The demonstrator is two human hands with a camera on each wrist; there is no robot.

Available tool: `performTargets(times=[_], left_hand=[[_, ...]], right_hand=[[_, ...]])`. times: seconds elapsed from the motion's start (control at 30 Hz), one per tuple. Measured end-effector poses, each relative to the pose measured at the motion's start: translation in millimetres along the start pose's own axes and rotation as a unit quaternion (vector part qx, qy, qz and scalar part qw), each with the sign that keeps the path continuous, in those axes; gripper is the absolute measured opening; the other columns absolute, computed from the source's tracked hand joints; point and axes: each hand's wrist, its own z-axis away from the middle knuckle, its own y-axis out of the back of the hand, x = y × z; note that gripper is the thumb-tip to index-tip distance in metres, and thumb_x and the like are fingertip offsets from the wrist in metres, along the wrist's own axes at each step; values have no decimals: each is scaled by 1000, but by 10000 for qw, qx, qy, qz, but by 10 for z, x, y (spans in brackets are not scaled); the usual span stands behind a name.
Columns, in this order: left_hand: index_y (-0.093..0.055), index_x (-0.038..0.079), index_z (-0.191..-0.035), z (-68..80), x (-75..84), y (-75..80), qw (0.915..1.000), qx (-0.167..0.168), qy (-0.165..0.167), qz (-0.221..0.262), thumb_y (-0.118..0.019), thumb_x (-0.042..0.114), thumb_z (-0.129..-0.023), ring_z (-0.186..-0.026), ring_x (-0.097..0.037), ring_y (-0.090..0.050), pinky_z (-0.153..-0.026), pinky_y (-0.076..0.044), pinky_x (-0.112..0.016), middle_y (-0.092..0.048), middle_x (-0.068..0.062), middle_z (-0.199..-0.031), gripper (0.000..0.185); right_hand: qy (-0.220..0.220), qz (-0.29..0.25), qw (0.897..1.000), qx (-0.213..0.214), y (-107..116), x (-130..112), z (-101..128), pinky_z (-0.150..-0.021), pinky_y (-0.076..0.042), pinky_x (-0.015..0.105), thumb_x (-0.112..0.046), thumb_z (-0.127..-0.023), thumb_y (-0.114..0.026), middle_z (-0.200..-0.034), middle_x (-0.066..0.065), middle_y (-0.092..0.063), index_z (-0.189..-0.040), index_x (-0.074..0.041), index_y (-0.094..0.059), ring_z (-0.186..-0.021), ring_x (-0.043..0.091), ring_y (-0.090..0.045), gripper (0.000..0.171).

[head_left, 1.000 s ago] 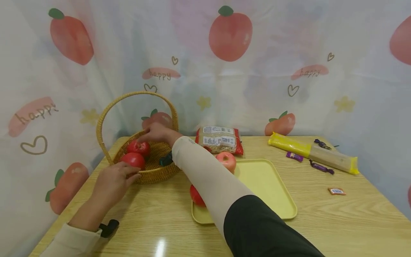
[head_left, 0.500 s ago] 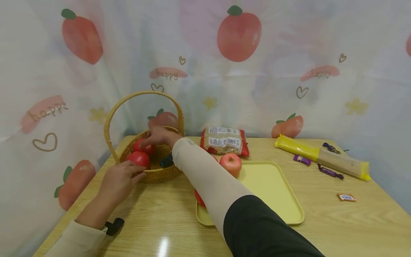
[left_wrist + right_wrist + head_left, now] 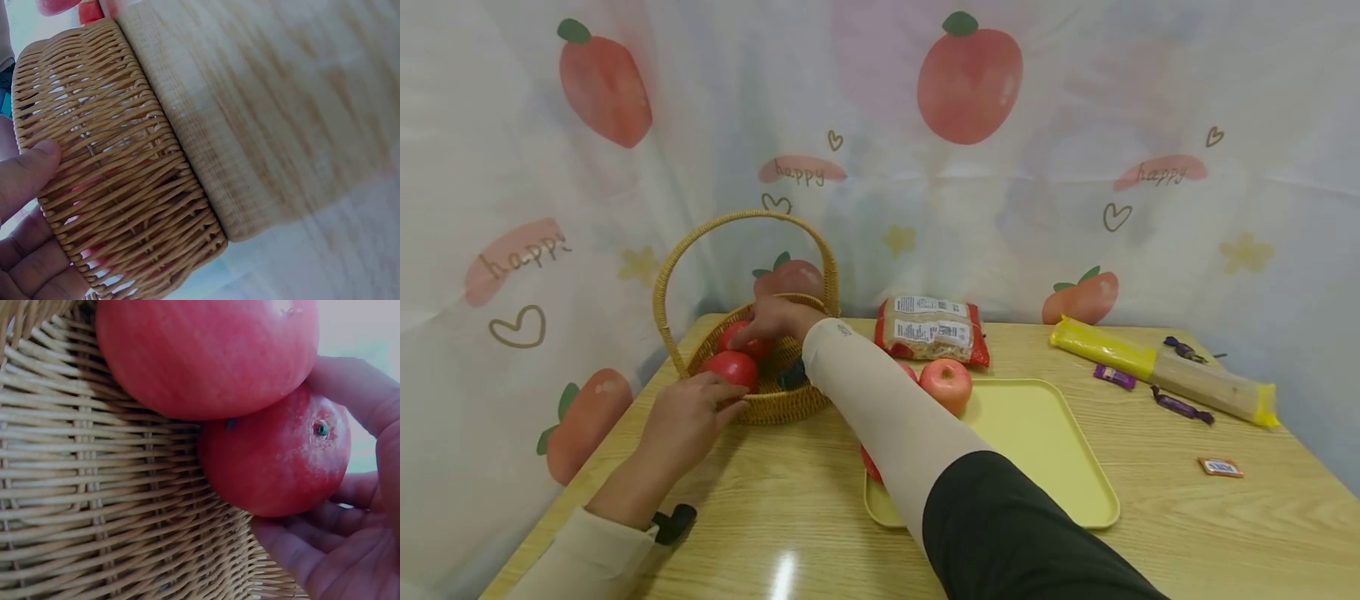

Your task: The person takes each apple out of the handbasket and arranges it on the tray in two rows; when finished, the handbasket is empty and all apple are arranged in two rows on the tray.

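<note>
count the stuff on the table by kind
red fruit: 5, with 2 in the basket and 3 on the tray
basket: 1
tray: 1
red packet: 1
yellow packet: 1
small sweets: 4
total: 13

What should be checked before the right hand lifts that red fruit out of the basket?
1. Right hand curled round the rear red fruit: ok, fingers and thumb wrap it.
2. Left hand steadying the basket: ok, thumb and fingers on the woven wall.
3. Front red fruit free of the held one: not ok, the two touch in the right wrist view.
4. Free room on the yellow tray: ok, its right part is bare.
5. Basket handle clear of the lift path: cannot tell.
</note>
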Motion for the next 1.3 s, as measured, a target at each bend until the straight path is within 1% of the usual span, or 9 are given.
performTargets(times=[0.17,0.3,0.37,0.47,0.53,0.67,0.87,1.0,1.3], left_hand=[[-84,9,-96,-8,16,-11,9999,84,-55,19,-90,15,-79,-81,-27,-71,-69,-58,-49,-74,-7,-89,19],[-84,9,-96,-14,29,-21,9998,177,-96,61,-90,14,-78,-81,-25,-71,-68,-58,-48,-74,-6,-88,19],[-84,9,-95,-18,35,-24,9997,211,-120,61,-90,14,-78,-80,-25,-71,-67,-58,-47,-74,-6,-87,19],[-84,10,-95,-26,48,-25,9996,243,-147,60,-90,14,-78,-79,-24,-70,-66,-57,-46,-73,-6,-86,19],[-84,10,-95,-32,54,-22,9996,250,-148,62,-90,14,-78,-78,-24,-70,-66,-57,-46,-73,-5,-86,19],[-84,10,-95,-33,61,-14,9996,260,-127,71,-90,15,-78,-79,-24,-71,-65,-57,-46,-73,-5,-86,19],[-84,10,-95,-29,65,6,9997,213,-88,68,-90,15,-78,-78,-25,-71,-65,-58,-47,-74,-6,-86,19],[-84,9,-96,-24,57,8,9998,178,-53,59,-90,15,-78,-79,-27,-71,-65,-58,-48,-74,-8,-87,20],[-84,9,-96,5,37,21,10000,58,-34,10,-90,15,-79,-79,-26,-71,-65,-58,-48,-74,-8,-87,20]], right_hand=[[-97,168,9998,-86,36,-31,44,-84,-51,21,-56,-89,-75,-108,-4,-60,-145,-8,-45,-100,11,-58,79],[-175,381,9991,-104,58,-66,67,-78,-51,23,-59,-88,-74,-98,-3,-58,-122,-13,-58,-93,12,-59,59],[-172,521,9985,-83,62,-73,68,-78,-51,23,-60,-88,-74,-101,-3,-59,-118,-14,-60,-93,13,-59,57],[-195,784,9967,-42,61,-76,60,-81,-52,23,-61,-88,-72,-109,-2,-62,-123,-12,-62,-97,13,-61,61],[-209,872,9959,66,67,-73,63,-84,-51,22,-62,-89,-70,-115,-3,-62,-134,-10,-57,-100,13,-60,70],[-170,847,9951,491,104,-66,115,-86,-51,24,-63,-87,-70,-116,-5,-61,-135,-13,-52,-101,12,-59,72],[174,962,9915,861,190,-55,215,-77,-52,24,-55,-88,-72,-101,-4,-63,-112,-17,-55,-89,13,-61,48],[307,954,9901,981,236,-41,252,-71,-47,24,-52,-88,-72,-85,-5,-55,-95,-18,-55,-77,12,-53,39],[503,517,9921,1025,266,12,302,-60,-39,23,-48,-89,-75,-61,-7,-38,-68,-20,-47,-59,10,-37,45]])
